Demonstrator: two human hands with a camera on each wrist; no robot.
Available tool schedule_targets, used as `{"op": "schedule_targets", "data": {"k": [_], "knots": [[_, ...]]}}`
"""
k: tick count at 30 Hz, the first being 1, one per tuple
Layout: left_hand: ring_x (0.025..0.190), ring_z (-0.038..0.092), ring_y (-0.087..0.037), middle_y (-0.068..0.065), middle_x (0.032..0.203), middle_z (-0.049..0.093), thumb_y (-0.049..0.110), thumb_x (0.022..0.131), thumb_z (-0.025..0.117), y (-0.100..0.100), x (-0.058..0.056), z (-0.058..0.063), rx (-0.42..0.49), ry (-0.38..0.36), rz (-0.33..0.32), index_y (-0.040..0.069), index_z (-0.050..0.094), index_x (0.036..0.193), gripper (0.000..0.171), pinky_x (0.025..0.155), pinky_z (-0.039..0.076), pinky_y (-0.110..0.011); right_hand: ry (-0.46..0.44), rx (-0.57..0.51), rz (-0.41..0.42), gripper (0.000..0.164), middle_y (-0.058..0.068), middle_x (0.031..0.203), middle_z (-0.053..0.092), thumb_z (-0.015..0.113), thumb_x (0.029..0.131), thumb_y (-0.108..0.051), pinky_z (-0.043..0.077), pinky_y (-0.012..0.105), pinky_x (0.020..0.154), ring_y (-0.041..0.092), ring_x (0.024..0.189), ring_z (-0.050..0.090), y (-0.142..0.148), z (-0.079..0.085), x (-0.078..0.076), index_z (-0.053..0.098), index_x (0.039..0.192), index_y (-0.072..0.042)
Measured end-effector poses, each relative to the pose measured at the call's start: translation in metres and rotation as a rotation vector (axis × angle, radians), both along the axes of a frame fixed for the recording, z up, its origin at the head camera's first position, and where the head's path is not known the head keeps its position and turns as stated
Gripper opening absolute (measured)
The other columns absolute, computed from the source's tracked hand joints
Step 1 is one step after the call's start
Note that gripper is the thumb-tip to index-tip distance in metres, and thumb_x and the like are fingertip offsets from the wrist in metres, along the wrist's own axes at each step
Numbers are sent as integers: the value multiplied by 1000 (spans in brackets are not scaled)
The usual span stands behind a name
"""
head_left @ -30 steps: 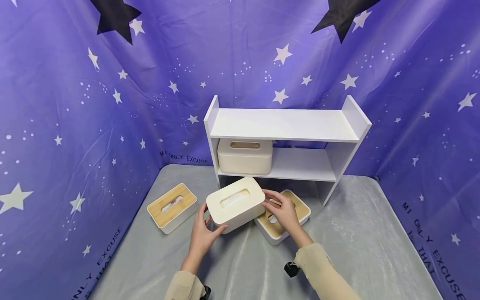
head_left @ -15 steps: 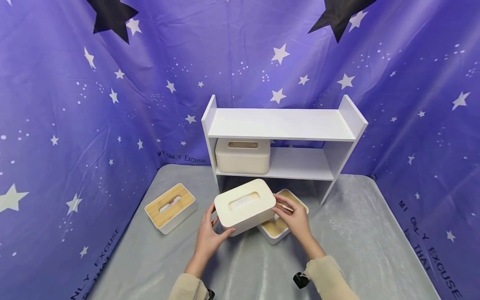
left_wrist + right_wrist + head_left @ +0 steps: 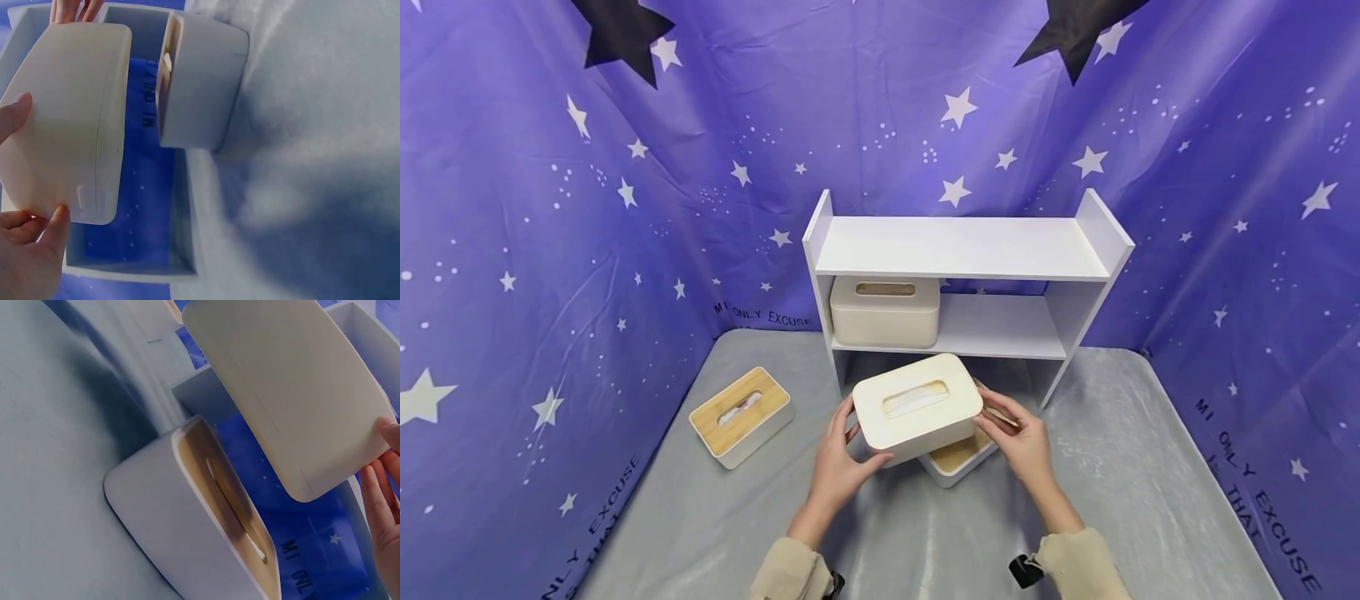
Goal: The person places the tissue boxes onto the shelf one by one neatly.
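A cream tissue box [image 3: 917, 412] with rounded corners and a slotted lid is held up in front of the white shelf [image 3: 962, 250]. My left hand [image 3: 838, 467] grips its left end, thumb on the near side. At the right end my right hand [image 3: 1026, 442] holds it by thumb and fingers; the right wrist view shows that grip on the cream box [image 3: 287, 394]. Beneath, partly hidden, a white tissue box with a wooden lid [image 3: 955, 467] lies on the grey cloth; the left wrist view shows that wooden-lidded box [image 3: 206, 81] apart from the held one.
Another wooden-lidded tissue box [image 3: 741, 417] stands at the left on the grey cloth [image 3: 1120, 492]. A cream tissue box [image 3: 886, 317] occupies the left part of the shelf's middle board [image 3: 1000, 321]. A purple star-printed curtain [image 3: 880, 108] hangs behind and at both sides.
Both hands have carried the cream tissue box to the right, and it has turned slightly. It now covers more of the wooden-lidded box below. The other boxes stay where they were.
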State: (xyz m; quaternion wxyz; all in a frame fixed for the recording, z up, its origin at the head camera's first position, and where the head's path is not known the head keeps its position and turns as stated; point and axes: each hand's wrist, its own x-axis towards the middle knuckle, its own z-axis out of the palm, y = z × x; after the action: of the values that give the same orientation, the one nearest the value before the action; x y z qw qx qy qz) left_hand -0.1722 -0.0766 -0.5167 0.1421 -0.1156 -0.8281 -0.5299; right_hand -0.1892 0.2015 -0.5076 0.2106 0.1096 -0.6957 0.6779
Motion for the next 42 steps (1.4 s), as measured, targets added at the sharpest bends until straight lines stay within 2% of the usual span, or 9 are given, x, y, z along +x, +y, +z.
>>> {"op": "schedule_targets", "data": {"k": [4,14,24,28,31,35,42], "knots": [[142,44,-32,-19,155,39,16,68,92,8,-3,4,-21,12,-11,-1,34,152,104,106,51,-31,27,-21,0,40,-6,114,74,70,77,21,58,20,85,2,101,72,9,3,2,63,117,18],[144,41,-29,-14,159,37,16,69,92,26,-14,17,-14,46,-72,2,32,154,105,108,50,-31,56,7,-32,42,-12,118,72,69,80,19,57,18,87,1,104,70,30,14,9,60,121,18],[145,39,-27,-11,162,31,20,73,90,49,-27,36,-83,72,-129,8,24,158,108,111,46,-28,112,-30,-73,43,-9,118,73,67,81,21,56,17,88,2,107,70,53,26,9,58,123,20],[143,42,-28,-12,163,30,22,75,89,59,-34,45,-95,75,-154,9,23,159,108,110,49,-31,145,-54,-88,43,-8,119,73,65,80,24,55,17,89,2,109,69,61,31,8,57,123,22],[141,45,-29,-15,163,29,21,75,89,66,-40,50,-85,89,-181,8,22,159,108,109,50,-34,155,-70,-111,44,-8,119,73,65,80,24,55,17,89,3,109,70,67,35,7,57,123,21],[143,43,-27,-16,164,26,18,75,88,77,-49,56,-53,98,-223,7,21,159,108,111,47,-30,166,-93,-139,44,-6,118,73,65,80,23,55,17,90,4,109,70,73,40,5,58,123,20],[144,43,-28,-13,165,24,15,78,85,94,-59,64,-37,127,-260,5,21,159,104,112,44,-28,224,-183,-121,43,1,117,75,62,79,27,55,20,91,8,110,70,84,47,0,57,122,23]]}}
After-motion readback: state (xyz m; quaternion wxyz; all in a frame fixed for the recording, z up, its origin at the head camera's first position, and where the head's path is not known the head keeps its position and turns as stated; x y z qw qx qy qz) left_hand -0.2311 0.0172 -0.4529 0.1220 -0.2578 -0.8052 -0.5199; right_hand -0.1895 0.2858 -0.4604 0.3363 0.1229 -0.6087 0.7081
